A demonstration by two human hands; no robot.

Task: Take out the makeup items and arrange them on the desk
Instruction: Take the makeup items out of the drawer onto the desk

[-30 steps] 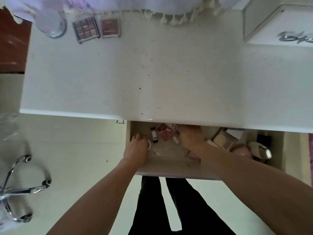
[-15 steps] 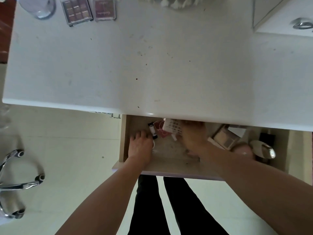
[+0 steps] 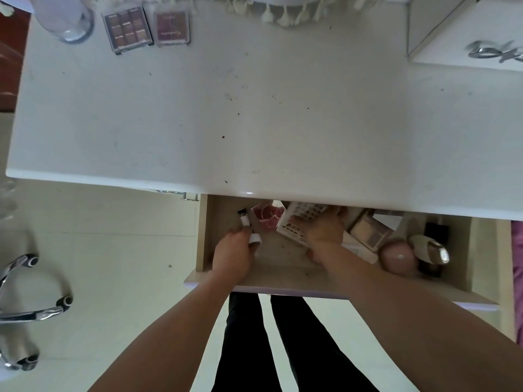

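The open drawer [image 3: 203, 236] under the white desk [image 3: 226, 108] holds makeup. My left hand [image 3: 233, 253] is inside it, closed around a small white tube [image 3: 245, 220] with a black end. My right hand [image 3: 324, 232] grips a white palette box [image 3: 297, 219] printed with colour dots, tilted up off the drawer floor. A red and white patterned packet [image 3: 268, 215] lies between the hands. To the right lie a beige compact [image 3: 369, 232], a pink round item [image 3: 399, 258] and a white and silver item [image 3: 430, 248]. Two eyeshadow palettes [image 3: 127, 29] [image 3: 172, 28] sit at the desk's far left.
A clear glass [image 3: 66, 19] stands at the desk's back left corner. A fringed cloth [image 3: 268, 9] hangs at the back edge. A white box [image 3: 467, 38] with silver lettering is at the back right. A chair's chrome base [image 3: 25, 306] is on the floor at left.
My left hand has picked up the white tube. My right hand has pulled the dotted palette box out from under the desk edge and lifted it.
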